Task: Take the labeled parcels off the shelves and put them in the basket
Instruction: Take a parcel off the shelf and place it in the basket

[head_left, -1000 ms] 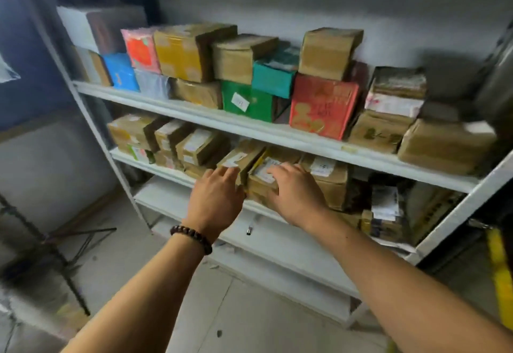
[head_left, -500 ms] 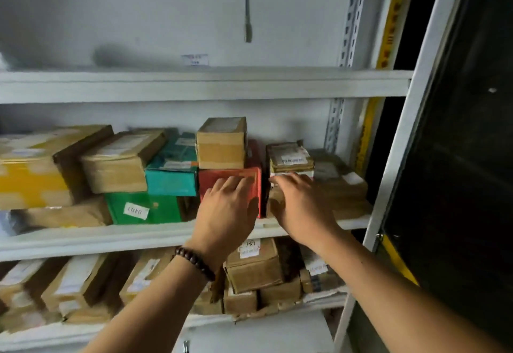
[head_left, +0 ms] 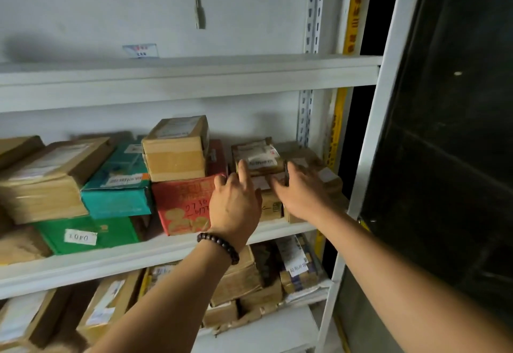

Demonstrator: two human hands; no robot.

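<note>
Both hands have advanced from the red box (head_left: 184, 204) to the small labeled parcel (head_left: 258, 159), which sits atop a stack of brown cartons right of that box on the middle shelf (head_left: 166, 250). Left hand (head_left: 236, 205) and right hand (head_left: 301, 195) are spread-fingered and empty, flanking the parcel's sides, probably to clamp it evenly for lifting. It is a squat, taped cardboard block with crumpled white labels; left of the red box lie teal and green cartons; no basket is visible.

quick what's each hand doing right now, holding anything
Left hand: open, holding nothing, fingers spread near the small brown parcel.
Right hand: open, holding nothing, reaching at the same parcel.
</note>
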